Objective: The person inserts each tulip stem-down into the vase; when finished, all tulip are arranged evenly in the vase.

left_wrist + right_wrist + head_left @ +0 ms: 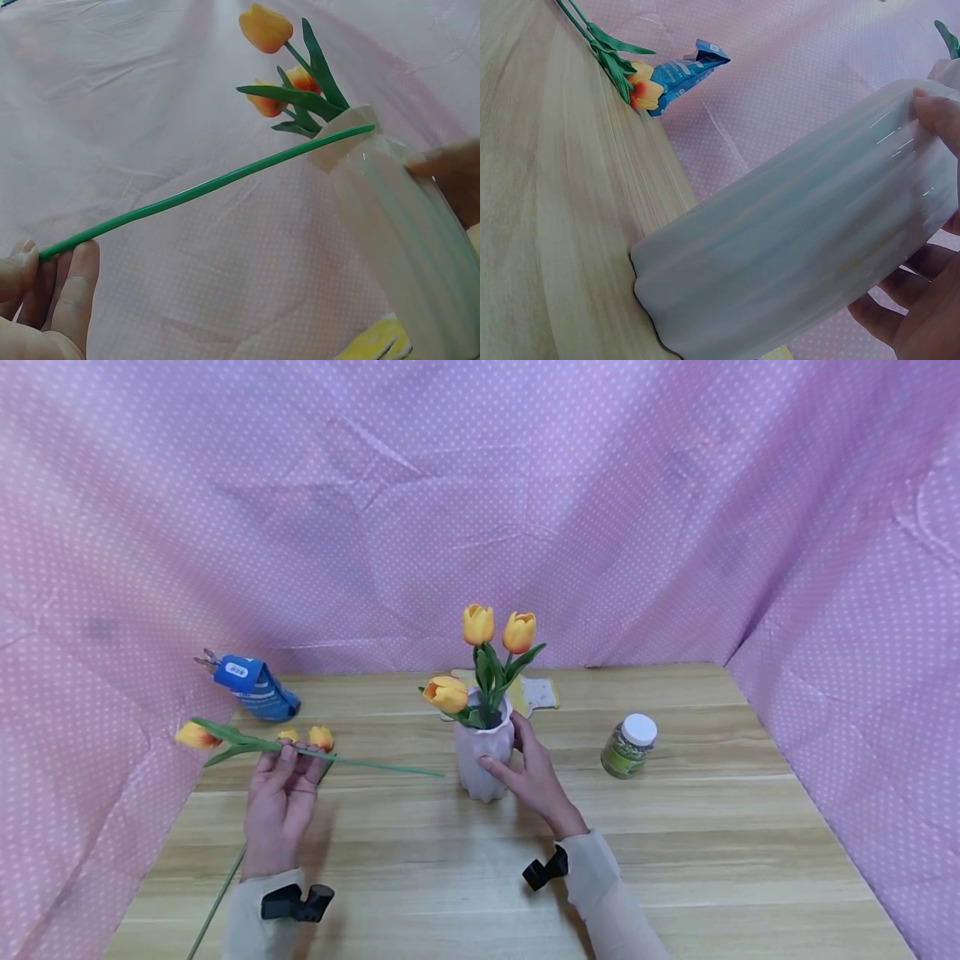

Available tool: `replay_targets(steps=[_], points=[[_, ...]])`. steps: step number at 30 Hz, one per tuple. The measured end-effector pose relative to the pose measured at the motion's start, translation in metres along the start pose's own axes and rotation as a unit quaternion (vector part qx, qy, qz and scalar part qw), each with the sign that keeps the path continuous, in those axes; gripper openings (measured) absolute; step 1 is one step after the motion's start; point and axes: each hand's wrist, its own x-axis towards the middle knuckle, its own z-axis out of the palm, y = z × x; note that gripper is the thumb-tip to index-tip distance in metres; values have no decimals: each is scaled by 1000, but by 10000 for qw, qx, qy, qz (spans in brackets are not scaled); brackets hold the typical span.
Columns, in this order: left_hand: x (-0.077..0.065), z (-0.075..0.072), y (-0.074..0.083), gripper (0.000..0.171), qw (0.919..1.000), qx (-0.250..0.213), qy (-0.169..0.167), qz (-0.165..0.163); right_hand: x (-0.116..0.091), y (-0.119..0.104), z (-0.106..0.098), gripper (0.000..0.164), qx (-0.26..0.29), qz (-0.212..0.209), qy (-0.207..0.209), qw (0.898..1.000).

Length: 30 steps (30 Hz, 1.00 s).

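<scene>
My left hand (279, 806) pinches the green stem (202, 190) of an artificial tulip between thumb and fingers. Its orange-yellow bloom (197, 734) points left and the bare stem end reaches right, toward the vase. A pale ribbed vase (480, 764) stands on the table with several green leaves and three orange-yellow tulips (477, 625) in its mouth. Around the vase's right side my right hand (534, 774) curls, thumb on the front; the right wrist view shows its fingers (900, 289) along the vase wall (780, 225).
More tulips (321, 737) lie on the wooden table (420, 885) behind and beside the left hand. A blue packet (262, 689) sits at the back left. At right stands a white-lidded jar (628, 746). A yellow and white cloth (536, 693) lies behind the vase, before a pink dotted curtain (480, 510).
</scene>
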Motion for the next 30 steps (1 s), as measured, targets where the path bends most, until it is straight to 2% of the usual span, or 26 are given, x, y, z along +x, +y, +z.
replay_targets(steps=[6,15,22,30], points=[[6,8,-9,31,10000,-23,-83,-30,0,-1,-1,79,-2,-88,2,10000],[15,25,-21,23,9996,-184,170,99,-1,-1,-1,79,22,-61,-10,10000],[23,37,-30,22,9989,-404,174,188,-2,-2,-1,79,29,-59,-11,10000],[30,43,-40,18,9981,-224,438,365,-1,-2,-1,78,25,-14,-20,10000]])
